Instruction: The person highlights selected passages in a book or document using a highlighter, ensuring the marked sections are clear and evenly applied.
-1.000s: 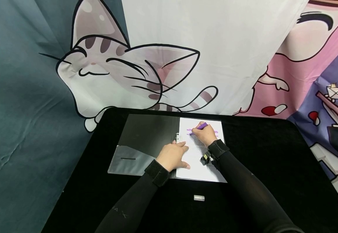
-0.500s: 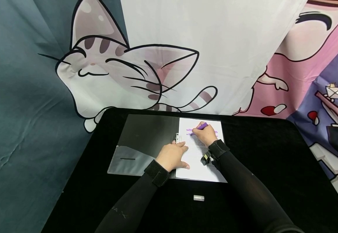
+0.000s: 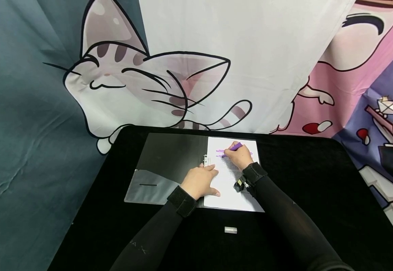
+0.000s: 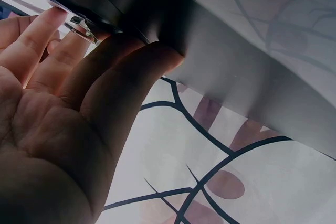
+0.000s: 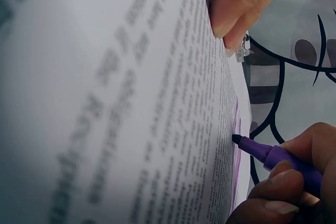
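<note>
My right hand (image 3: 240, 156) pinches a purple highlighter (image 3: 236, 146), its dark chisel tip at a line of text near the top of the printed sheet (image 3: 216, 197). Purple strokes show around that tip in the head and right wrist views. My left hand (image 3: 198, 182) rests with spread fingers across the sheet's left edge and the spine of an open folder (image 3: 174, 150). The folder's metal clip (image 3: 205, 159) sits just beyond those fingers. In the right wrist view, the left fingertips (image 5: 223, 22) lie on the page beside the clip.
A small whitish translucent cap (image 3: 230, 230) lies on the black tabletop (image 3: 305, 162) in front of the sheet. The folder's left cover has a clear corner pocket (image 3: 149, 188). Behind the table hangs a cartoon-printed curtain (image 3: 250, 67).
The highlighter tip has slid slightly to the right along the text line with my right hand. My left hand keeps its place on the page.
</note>
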`<state>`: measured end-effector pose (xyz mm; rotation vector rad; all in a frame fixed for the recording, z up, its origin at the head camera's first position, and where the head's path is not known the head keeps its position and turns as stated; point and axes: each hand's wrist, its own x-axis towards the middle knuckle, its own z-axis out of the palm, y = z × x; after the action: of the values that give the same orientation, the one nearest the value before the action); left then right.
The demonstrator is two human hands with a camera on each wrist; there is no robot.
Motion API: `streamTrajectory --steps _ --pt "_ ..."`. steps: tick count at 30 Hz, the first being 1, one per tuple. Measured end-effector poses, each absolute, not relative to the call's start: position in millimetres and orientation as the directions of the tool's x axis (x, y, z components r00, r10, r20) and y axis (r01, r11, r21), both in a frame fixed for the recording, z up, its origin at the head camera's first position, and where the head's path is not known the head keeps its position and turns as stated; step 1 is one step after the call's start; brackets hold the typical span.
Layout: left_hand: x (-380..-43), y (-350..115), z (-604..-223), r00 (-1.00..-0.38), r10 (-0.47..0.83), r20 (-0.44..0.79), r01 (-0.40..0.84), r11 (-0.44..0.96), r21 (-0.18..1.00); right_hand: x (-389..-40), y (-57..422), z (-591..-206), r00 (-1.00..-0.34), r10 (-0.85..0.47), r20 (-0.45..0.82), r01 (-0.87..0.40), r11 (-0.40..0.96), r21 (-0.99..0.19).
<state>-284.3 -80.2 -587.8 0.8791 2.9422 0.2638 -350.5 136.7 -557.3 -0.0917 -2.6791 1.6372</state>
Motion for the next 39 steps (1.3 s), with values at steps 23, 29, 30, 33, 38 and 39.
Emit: streamTrajectory --steps 23,29,30,33,38,39 --pt "-292.3 -78.8 -598.5 -0.826 0.564 0.004 0.562 0.822 0.094 -356.2 144.9 -563.1 -0.997 0.063 -0.036 0.062 0.479 -0.876" --pt "-291.2 -78.5 -597.9 -0.828 0.560 -0.004 0.557 0.824 0.108 -370.2 150.6 -578.5 -0.992 0.086 -0.090 0.121 0.518 -0.847" --pt "-290.7 -78.7 -597.5 -0.829 0.560 -0.003 0.556 0.824 0.109 -375.4 153.3 -586.1 -0.993 0.086 -0.082 0.115 0.532 -0.839" --pt "-290.1 -79.2 -596.5 -0.827 0.562 0.002 0.559 0.822 0.107 -377.2 155.0 -587.2 -0.993 0.080 -0.088 0.117 0.531 -0.839" --pt "-290.4 -79.2 -597.0 -0.825 0.565 0.009 0.562 0.820 0.109 -378.4 156.8 -593.7 -0.994 0.097 -0.041 0.087 0.539 -0.838" --pt "-290.1 -79.3 -596.9 -0.825 0.564 0.011 0.562 0.820 0.112 -377.6 157.2 -593.1 -0.995 0.096 -0.041 0.086 0.536 -0.840"
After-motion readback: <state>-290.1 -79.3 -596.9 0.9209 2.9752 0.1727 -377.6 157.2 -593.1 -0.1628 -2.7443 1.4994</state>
